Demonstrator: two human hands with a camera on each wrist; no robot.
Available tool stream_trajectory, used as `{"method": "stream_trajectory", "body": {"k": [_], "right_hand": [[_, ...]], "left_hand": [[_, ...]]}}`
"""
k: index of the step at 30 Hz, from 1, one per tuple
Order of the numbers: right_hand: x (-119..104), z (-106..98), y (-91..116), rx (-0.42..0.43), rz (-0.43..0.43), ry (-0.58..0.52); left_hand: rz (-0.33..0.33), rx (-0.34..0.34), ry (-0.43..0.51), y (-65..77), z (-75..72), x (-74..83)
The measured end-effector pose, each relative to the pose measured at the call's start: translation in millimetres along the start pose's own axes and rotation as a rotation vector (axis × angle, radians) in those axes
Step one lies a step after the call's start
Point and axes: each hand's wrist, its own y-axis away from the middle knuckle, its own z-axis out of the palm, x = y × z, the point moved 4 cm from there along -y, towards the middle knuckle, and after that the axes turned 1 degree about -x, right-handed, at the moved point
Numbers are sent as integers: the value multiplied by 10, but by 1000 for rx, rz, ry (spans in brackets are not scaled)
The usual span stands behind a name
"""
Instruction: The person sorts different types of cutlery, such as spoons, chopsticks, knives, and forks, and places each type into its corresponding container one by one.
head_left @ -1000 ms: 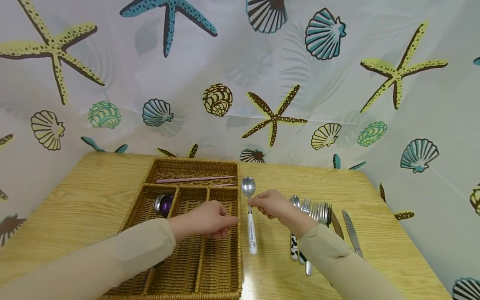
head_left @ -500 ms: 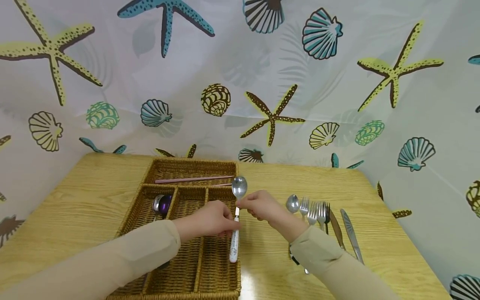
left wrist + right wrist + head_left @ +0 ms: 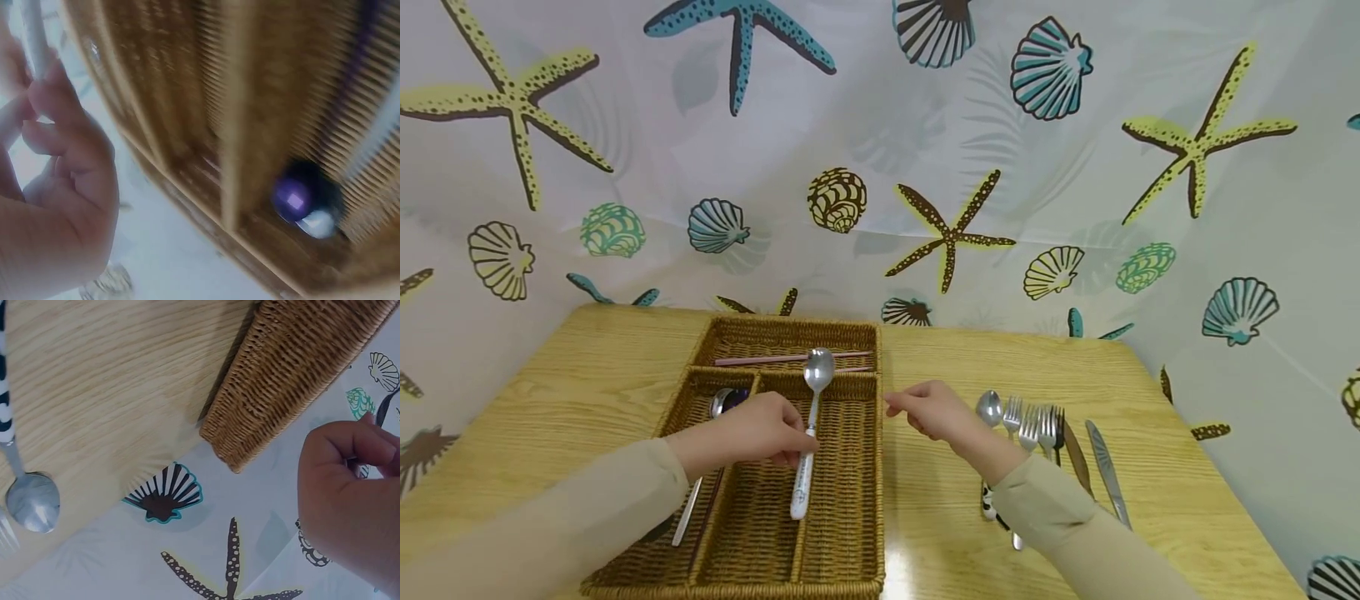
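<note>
The spoon (image 3: 814, 412) has changed hands — the left hand (image 3: 756, 429) now pinches it over the basket (image 3: 882, 483), lower centre — so the handover looks complete; the right hand (image 3: 931, 410), right of centre, hangs loosely curled, holding nothing.

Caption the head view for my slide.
A left hand holds a white-handled spoon over a divided wicker tray, the right hand near its rim, forks and knives on the table.
</note>
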Motion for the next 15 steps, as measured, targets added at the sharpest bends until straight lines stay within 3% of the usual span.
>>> {"method": "stream_trajectory", "body": {"k": [7,15], "right_hand": [[62,-36,-15,-6,23,-4],[57,-51,-7,2,15,1]], "left_hand": [[-64,36,-73,193,-258,-362],[-65,67,-210,317,-442,-679]]}}
